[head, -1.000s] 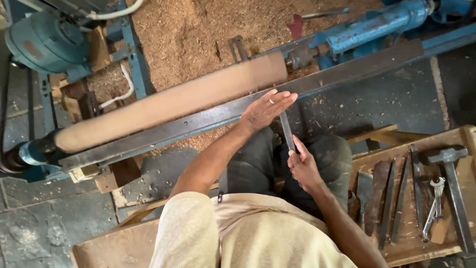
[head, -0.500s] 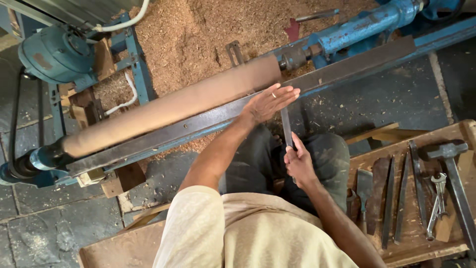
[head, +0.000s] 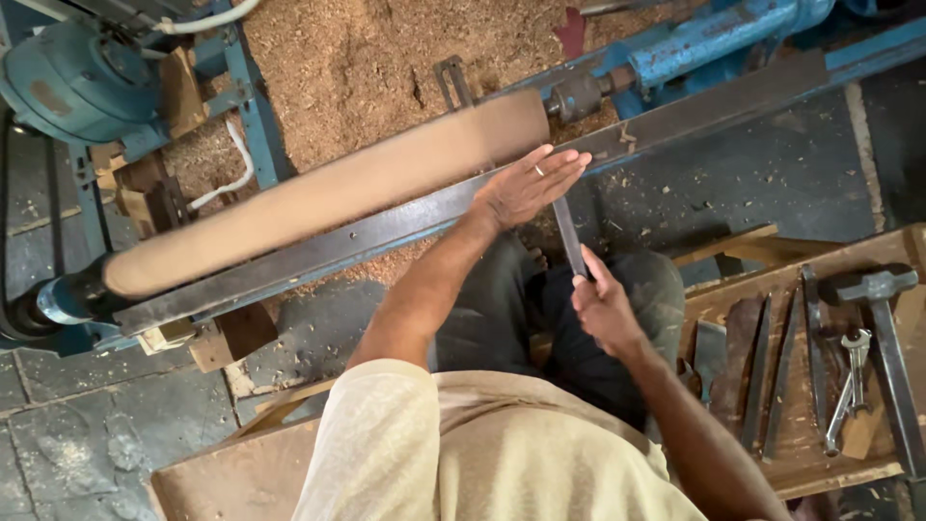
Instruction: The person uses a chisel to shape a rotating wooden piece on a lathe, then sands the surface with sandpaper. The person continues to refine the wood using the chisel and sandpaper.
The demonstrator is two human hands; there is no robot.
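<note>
**Chisel held against the rail by both hands**

The chisel [head: 569,234], a long flat dark steel blade, runs from your right hand [head: 606,311] up and away to the metal rail [head: 318,253], near the right end of the long wooden cylinder [head: 328,193]. Your right hand has its grip closed around the near end of the blade. Your left hand [head: 526,185] lies flat and open over the far end, fingers stretched out to the right, pressing it on the rail; a ring shows on one finger. The cylinder sits just beyond the rail, slanting from near left to far right between the blue motor [head: 72,82] and the blue tailstock [head: 694,43]. Sawdust [head: 386,48] lies thick beyond it. On the wooden worktop [head: 733,299] at right lie a hammer [head: 883,328], a wrench [head: 849,386] and several more flat blades [head: 762,371].
</note>
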